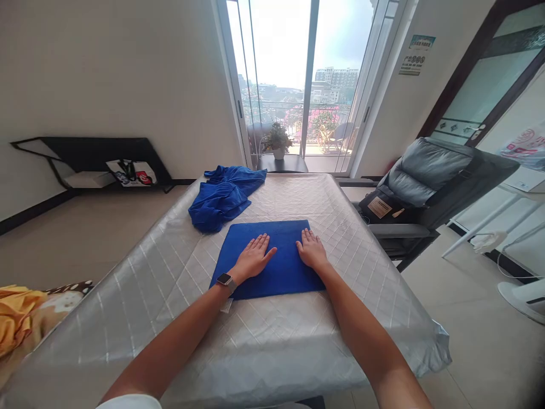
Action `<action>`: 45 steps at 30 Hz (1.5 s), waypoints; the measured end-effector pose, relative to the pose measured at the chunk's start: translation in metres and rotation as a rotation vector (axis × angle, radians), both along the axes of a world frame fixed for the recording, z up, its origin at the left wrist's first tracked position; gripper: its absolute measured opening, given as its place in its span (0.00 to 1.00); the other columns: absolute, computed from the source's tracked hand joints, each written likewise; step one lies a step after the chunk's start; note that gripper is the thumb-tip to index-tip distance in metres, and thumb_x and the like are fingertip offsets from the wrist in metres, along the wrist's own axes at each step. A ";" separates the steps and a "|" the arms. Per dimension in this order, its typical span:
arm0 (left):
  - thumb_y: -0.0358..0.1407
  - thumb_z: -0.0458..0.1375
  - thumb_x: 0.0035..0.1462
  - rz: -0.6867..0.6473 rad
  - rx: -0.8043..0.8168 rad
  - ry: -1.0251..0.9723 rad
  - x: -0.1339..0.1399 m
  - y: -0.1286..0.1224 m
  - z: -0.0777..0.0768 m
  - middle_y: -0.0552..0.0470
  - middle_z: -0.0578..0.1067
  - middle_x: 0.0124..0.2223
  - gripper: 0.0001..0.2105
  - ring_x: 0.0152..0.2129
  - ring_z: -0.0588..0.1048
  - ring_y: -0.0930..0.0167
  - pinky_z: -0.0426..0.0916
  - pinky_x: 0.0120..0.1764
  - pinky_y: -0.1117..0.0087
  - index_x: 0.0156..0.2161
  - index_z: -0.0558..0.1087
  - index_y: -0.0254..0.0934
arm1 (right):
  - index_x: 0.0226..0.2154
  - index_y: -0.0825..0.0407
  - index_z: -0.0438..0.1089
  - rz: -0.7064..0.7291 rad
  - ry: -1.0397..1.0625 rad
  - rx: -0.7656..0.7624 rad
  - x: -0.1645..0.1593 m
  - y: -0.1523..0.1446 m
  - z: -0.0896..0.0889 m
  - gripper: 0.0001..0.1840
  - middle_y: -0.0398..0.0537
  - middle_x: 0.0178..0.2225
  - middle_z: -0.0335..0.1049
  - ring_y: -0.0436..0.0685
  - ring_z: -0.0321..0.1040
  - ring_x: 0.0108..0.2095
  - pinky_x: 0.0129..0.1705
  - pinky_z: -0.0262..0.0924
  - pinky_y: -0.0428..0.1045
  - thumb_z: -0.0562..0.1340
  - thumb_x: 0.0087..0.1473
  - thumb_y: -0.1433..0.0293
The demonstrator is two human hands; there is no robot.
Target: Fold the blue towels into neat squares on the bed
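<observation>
A blue cloth (279,278) lies flat as a rough rectangle on the table, with a small white tag (226,306) poking out at its near left corner. On its left half my left hand (254,258) rests palm down, fingers stretched out, a watch on the wrist. My right hand (312,250) presses flat on the cloth near its right edge, fingers extended. Neither hand grips anything. Beyond the cloth, to the far left, a second blue cloth (225,196) lies crumpled in a heap.
A silvery quilted cover (166,318) spreads over the table and hangs at its edges. To the right stands a grey armchair (434,176) with a black bag (383,204) on it. A potted plant (277,142) stands before the glass door. Orange fabric (19,315) lies at the left.
</observation>
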State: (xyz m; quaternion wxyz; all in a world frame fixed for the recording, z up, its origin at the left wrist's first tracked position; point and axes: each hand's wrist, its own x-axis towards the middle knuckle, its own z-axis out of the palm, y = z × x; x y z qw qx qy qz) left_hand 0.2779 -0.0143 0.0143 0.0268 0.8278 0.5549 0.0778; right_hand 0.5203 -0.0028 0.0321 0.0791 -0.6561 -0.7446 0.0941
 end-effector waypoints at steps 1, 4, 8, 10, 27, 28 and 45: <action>0.56 0.30 0.70 0.027 -0.006 0.008 -0.013 -0.001 0.000 0.41 0.52 0.74 0.38 0.71 0.48 0.63 0.44 0.70 0.57 0.72 0.52 0.31 | 0.72 0.61 0.45 -0.001 -0.002 -0.004 0.000 0.000 0.000 0.35 0.54 0.74 0.38 0.59 0.35 0.74 0.72 0.31 0.56 0.42 0.70 0.59; 0.57 0.30 0.69 0.127 -0.030 0.024 -0.048 -0.004 -0.001 0.40 0.51 0.74 0.40 0.71 0.48 0.62 0.43 0.70 0.56 0.72 0.51 0.28 | 0.72 0.62 0.44 0.001 -0.008 -0.018 0.001 0.000 0.002 0.36 0.54 0.74 0.37 0.58 0.34 0.74 0.72 0.31 0.56 0.41 0.71 0.58; 0.57 0.29 0.69 0.171 -0.034 0.033 -0.073 -0.006 -0.003 0.39 0.50 0.74 0.41 0.71 0.48 0.62 0.43 0.70 0.57 0.72 0.50 0.25 | 0.72 0.62 0.43 -0.005 -0.017 -0.035 0.001 0.000 0.003 0.36 0.53 0.74 0.36 0.58 0.33 0.74 0.72 0.30 0.56 0.41 0.71 0.58; 0.56 0.29 0.69 0.174 -0.042 0.032 -0.075 -0.006 -0.004 0.39 0.50 0.74 0.41 0.71 0.48 0.62 0.43 0.70 0.57 0.72 0.50 0.24 | 0.72 0.62 0.43 -0.010 -0.025 -0.027 0.001 0.000 0.004 0.36 0.53 0.74 0.36 0.58 0.34 0.74 0.72 0.31 0.56 0.41 0.71 0.58; 0.58 0.30 0.68 0.265 0.003 -0.009 -0.094 0.003 -0.008 0.33 0.51 0.73 0.42 0.70 0.52 0.54 0.47 0.69 0.51 0.71 0.51 0.24 | 0.72 0.61 0.46 -0.021 -0.111 0.025 -0.001 -0.003 0.004 0.35 0.54 0.74 0.40 0.58 0.37 0.73 0.72 0.33 0.55 0.42 0.70 0.60; 0.58 0.30 0.68 0.269 -0.001 -0.010 -0.093 0.003 -0.007 0.33 0.51 0.73 0.42 0.70 0.51 0.54 0.47 0.69 0.51 0.71 0.51 0.23 | 0.72 0.61 0.46 -0.013 -0.129 0.020 -0.001 -0.002 0.005 0.35 0.54 0.74 0.40 0.58 0.37 0.73 0.72 0.32 0.56 0.43 0.70 0.60; 0.60 0.30 0.67 0.266 0.016 -0.038 -0.093 0.003 -0.012 0.33 0.51 0.73 0.44 0.70 0.52 0.55 0.47 0.69 0.53 0.71 0.53 0.24 | 0.72 0.62 0.44 -0.031 -0.077 0.020 -0.012 0.055 0.003 0.36 0.54 0.74 0.39 0.56 0.35 0.74 0.71 0.32 0.53 0.40 0.70 0.58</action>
